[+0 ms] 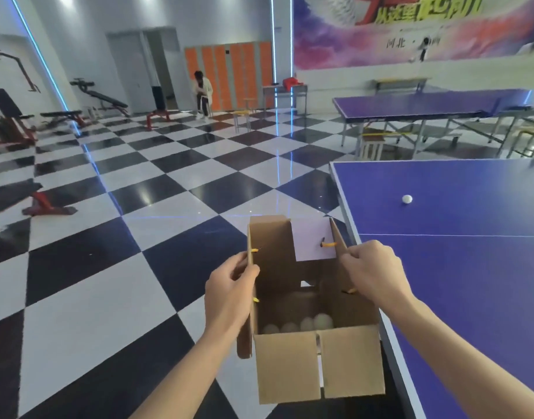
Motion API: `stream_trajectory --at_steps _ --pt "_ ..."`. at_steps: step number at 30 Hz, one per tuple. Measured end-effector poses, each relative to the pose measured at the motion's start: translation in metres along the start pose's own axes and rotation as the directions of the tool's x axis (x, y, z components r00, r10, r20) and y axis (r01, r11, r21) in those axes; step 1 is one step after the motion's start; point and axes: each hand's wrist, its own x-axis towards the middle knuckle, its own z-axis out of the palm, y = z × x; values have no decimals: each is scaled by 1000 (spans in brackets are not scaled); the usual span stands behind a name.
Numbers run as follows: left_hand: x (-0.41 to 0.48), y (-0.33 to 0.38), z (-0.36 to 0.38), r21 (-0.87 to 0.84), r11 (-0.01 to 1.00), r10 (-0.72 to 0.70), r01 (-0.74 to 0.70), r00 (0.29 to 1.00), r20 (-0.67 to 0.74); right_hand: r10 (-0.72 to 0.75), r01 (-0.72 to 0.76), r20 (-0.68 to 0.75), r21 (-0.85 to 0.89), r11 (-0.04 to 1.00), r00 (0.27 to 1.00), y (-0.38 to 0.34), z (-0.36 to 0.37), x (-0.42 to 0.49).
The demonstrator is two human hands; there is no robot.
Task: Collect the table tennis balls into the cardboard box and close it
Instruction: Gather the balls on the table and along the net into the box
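An open cardboard box (289, 367) is held over the floor beside the blue table tennis table (459, 267). Several white table tennis balls (308, 323) lie in its bottom. My left hand (226, 294) grips the box's left wall and upright side flap. On the opposite side, my right hand (374, 272) pinches the right flap near its top. The far flap (312, 241) stands up with a pale inner face. One white ball (406, 199) rests alone on the table, well beyond my right hand.
Black and white checkered floor (138, 237) spreads to the left and ahead. A second table tennis table (426, 105) and stools stand at the back right. Weight benches (48, 204) line the left. A person (202, 95) sits by orange lockers far off.
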Motion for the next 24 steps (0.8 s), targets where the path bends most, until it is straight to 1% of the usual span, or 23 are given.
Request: stream_trajectory --at_steps 3,8,13,16,21,24 --pt "29 -2 26 4 998 59 -59 997 50 81 -83 -92 -18 996 992 12 -2 20" --pt "80 -3 81 -45 992 127 -122 985 117 156 -160 -176 -11 987 972 38 -6 61" --pt "149 -1 147 -62 982 188 -179 961 203 191 -199 -237 -9 980 952 63 -14 130" --pt "189 7 195 -58 979 205 -197 941 271 248 -253 -276 17 967 928 84 -22 177" --pt "240 23 267 -69 972 236 -226 902 362 314 -330 -312 1 944 897 116 -41 236" --pt "263 30 314 -92 970 241 -223 882 405 356 -372 -351 21 928 866 135 -57 262"
